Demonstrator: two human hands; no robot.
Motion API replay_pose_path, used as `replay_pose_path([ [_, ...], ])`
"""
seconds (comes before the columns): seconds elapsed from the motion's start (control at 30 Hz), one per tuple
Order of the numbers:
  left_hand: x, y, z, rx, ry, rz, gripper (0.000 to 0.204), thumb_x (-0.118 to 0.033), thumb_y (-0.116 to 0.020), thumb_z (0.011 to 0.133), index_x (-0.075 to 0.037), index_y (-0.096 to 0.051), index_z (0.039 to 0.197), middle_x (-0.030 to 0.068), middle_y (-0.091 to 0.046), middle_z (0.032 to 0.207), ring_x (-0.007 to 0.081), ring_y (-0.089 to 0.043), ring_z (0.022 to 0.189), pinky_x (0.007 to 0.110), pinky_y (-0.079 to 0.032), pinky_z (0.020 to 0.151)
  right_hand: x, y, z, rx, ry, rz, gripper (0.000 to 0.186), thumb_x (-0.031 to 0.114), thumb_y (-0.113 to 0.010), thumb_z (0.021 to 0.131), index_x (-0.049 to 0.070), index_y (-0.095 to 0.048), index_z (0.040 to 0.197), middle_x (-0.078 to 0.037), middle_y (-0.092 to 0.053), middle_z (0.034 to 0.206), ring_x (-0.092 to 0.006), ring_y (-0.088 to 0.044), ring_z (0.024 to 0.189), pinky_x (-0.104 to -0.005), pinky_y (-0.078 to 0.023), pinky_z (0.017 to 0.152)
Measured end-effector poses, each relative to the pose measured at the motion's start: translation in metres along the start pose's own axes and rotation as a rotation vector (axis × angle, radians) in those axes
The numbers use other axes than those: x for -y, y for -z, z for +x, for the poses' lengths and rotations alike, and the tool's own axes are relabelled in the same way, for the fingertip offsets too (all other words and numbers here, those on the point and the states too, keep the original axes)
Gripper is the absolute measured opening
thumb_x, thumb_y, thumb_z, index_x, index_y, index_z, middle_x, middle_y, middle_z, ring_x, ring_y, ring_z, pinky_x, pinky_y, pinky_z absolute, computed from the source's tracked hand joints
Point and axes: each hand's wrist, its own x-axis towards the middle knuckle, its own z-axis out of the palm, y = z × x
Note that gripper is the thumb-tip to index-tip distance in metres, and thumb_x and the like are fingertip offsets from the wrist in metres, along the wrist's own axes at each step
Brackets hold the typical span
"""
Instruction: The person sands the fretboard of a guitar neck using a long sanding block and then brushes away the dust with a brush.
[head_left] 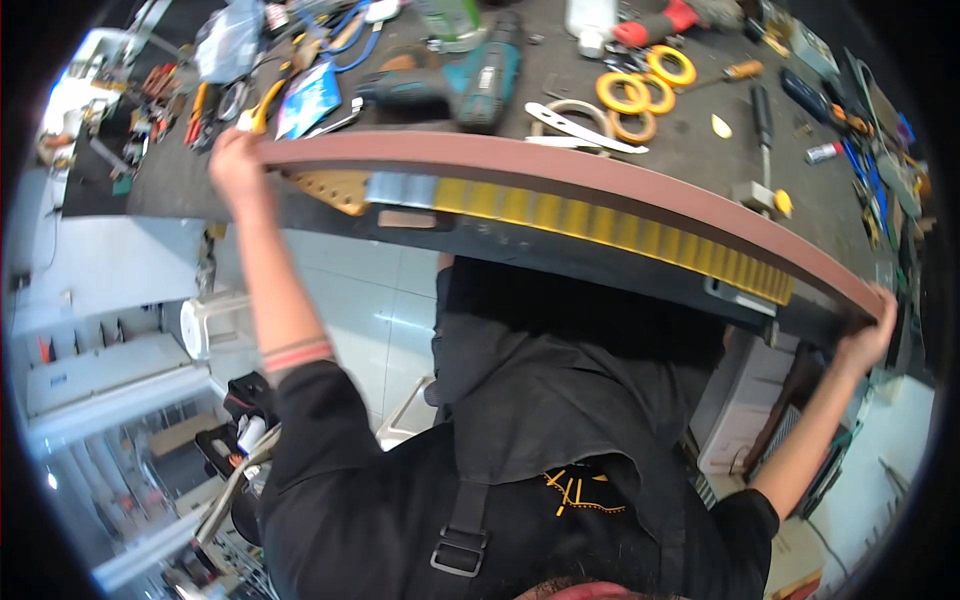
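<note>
Strip (560, 165), reddish-brown, ends gripped by curled left fingers (240, 141) and curled right fingers (884, 308); drill (488, 82) on tabletop (690, 140) beyond, between them.

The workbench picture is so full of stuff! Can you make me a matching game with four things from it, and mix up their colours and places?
Things:
1. left hand
2. long strip
3. drill
4. tape rolls

Clues:
A. teal and black
B. ring-shaped, mostly yellow
C. at one end of the long strip
D. reddish-brown, held at both ends

Right pairs: 1-C, 2-D, 3-A, 4-B
</note>
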Motion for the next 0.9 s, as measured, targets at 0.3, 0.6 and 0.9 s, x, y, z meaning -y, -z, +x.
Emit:
replay_pose_path([
  [0.3, 0.013, 0.045, 0.021, -0.074, -0.036, -0.174, 0.02, -0.002, -0.046, 0.087, -0.002, -0.065, 0.083, 0.0061, -0.063, 0.077, 0.014, -0.058, 0.07, 0.03, -0.047, 0.067, -0.035, -0.024, -0.007, 0.09, 0.042, 0.187, 0.037, 0.035, -0.044, 0.111, 0.003, -0.062, 0.105, -0.011, -0.064, 0.103, -0.0284, -0.065, 0.112, -0.0483, -0.047, 0.109],
  [0.6, -0.08, -0.091, -0.082, 0.259, -0.153, -0.169, 0.019, -0.006, -0.045, 0.09, -0.001, -0.062, 0.086, 0.0032, -0.059, 0.078, 0.0135, -0.055, 0.077, 0.03, -0.045, 0.07, 0.01, 0.128, 0.075, -0.197, 0.018, 0.024, 0.041, 0.039, -0.05, 0.105, 0.003, -0.068, 0.104, -0.018, -0.072, 0.118, -0.0329, -0.068, 0.113, -0.0504, -0.053, 0.103],
  [0.9, -0.002, 0.005, -0.009, -0.034, -0.017, -0.274, 0.016, -0.002, -0.047, 0.089, -0.001, -0.06, 0.079, 0.0039, -0.058, 0.077, 0.0135, -0.055, 0.077, 0.029, -0.044, 0.072, 0.002, 0.002, -0.022, 0.156, 0.098, 0.098, 0.035, 0.036, -0.047, 0.111, 0.005, -0.059, 0.101, -0.01, -0.065, 0.098, -0.0275, -0.065, 0.104, -0.0449, -0.046, 0.104],
])
